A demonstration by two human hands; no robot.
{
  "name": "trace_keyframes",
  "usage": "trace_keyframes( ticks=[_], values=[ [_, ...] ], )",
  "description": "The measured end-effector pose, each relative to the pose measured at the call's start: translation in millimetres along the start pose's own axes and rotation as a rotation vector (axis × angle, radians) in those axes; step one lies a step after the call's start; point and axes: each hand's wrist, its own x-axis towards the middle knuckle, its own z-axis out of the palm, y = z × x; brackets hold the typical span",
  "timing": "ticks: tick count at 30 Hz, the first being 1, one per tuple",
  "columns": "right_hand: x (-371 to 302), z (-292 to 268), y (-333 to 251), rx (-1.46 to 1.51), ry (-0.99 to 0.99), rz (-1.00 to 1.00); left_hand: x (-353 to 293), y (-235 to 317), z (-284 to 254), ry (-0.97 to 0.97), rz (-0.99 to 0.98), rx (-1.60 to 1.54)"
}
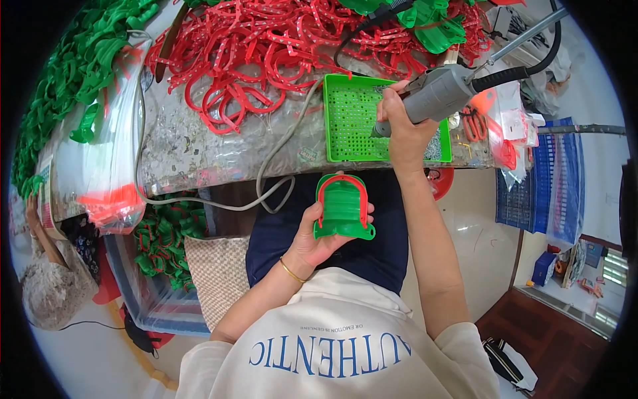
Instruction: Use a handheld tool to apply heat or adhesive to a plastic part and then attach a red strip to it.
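My left hand (306, 241) holds a curved green plastic piece (344, 207) above my lap, its fingers wrapped round the sides. A red arched strip (343, 178) lies against that piece, following its rounded top. In my right hand (407, 133) is a grey electric screwdriver (444, 92), hung from a metal rod with a black cable. Its tip points down and left over a shallow green plastic basket (328, 133) at the table's near edge. Small metal screws (433, 147) lie in the basket's right part, partly hidden by my right hand.
A tangled heap of red strips (266, 46) covers the table's far side. Green pieces (80, 73) pile up at the far left. A grey cable (266, 169) loops over the table edge. A bin (169, 309) at lower left holds assembled pieces. Another person (56, 286) works beyond it.
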Motion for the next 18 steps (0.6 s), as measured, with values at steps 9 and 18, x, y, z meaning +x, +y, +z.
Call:
trace_keyframes(
  ticks=[9, 18],
  values=[
    [-3, 7, -43, 0.101, 0.054, 0.029, -2, 2, 4, -0.021, -0.004, 0.025],
    [-42, 24, -71, 0.208, -0.077, 0.131, -4, 0, 4, -0.058, -0.031, -0.008]
  ],
)
